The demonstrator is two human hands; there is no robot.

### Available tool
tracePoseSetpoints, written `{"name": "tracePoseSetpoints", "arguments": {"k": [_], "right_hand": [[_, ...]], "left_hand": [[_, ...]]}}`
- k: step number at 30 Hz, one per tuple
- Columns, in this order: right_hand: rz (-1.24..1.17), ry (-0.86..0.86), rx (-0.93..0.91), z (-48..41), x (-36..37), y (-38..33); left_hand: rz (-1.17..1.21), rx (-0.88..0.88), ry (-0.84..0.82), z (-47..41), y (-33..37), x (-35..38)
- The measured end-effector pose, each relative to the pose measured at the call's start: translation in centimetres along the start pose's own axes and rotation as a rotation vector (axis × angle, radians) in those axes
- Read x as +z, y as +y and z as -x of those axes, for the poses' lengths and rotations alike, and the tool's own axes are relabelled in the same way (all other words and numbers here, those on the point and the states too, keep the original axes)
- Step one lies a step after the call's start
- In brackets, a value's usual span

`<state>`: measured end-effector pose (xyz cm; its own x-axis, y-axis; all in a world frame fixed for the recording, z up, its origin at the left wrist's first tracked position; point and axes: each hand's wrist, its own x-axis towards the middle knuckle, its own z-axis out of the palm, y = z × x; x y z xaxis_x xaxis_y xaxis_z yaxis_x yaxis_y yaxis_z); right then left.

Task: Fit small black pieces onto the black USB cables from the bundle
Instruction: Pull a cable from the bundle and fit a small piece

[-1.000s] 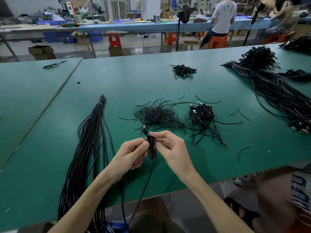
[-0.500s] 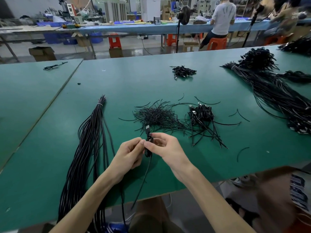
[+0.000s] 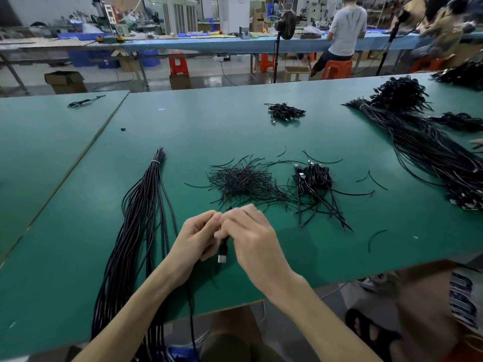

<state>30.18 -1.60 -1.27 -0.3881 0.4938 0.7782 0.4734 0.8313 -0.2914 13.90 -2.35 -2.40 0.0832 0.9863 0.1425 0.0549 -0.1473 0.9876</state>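
While both hands meet knuckle to knuckle, the left hand (image 3: 197, 240) and right hand (image 3: 252, 235) pinch one cable (image 3: 223, 245) just above its plug (image 3: 222, 258), which points down over the table (image 3: 78, 270). I cannot tell whether a piece sits between the fingertips. The cable's tail hangs off the near edge, so its weight could drag it out of a slack pinch. A dropped piece could vanish among the loose pieces (image 3: 243, 181). Counted: one cable in hand, one tied bundle (image 3: 136, 231) to the left, one pile of pieces ahead, one heap (image 3: 313, 178) of plugged cables beside it, and roughly six strays (image 3: 371, 240) around.
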Motion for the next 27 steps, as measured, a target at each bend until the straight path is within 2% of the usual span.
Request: {"name": "tracePoseSetpoints", "arguments": {"k": [3, 6, 9, 14, 17, 20, 24, 27], "right_hand": [[0.118, -0.043, -0.111, 1.0, 0.2, 0.3], [0.063, -0.1, -0.087, 1.7, -0.1, 0.6], [-0.086, -0.134, 0.07, 2.1, -0.5, 0.3], [-0.393, -0.067, 0.551, 1.7, -1.0, -0.1], [-0.561, -0.109, 0.811, 1.5, -1.2, 0.0], [-0.647, -0.118, 0.898, 1.7, -1.1, 0.2], [-0.719, -0.078, 0.904, 1.7, -0.7, 0.4], [-0.794, 0.029, 0.934, 1.6, -0.4, 0.5]], "left_hand": [[0.026, -0.021, -0.024, 0.1, 0.3, -0.1], [0.018, -0.028, 0.001, -0.1, 0.4, 0.1], [-0.056, 0.006, 0.018, -0.1, 0.3, 0.4], [-0.079, 0.042, 0.052, -0.1, 0.4, 0.7], [-0.063, 0.062, 0.067, 0.0, 0.6, 0.7], [-0.067, 0.069, 0.064, 0.0, 0.5, 0.8], [-0.068, 0.077, 0.053, 0.0, 0.4, 0.7], [-0.021, 0.044, 0.05, -0.2, 0.0, 0.7]]}}
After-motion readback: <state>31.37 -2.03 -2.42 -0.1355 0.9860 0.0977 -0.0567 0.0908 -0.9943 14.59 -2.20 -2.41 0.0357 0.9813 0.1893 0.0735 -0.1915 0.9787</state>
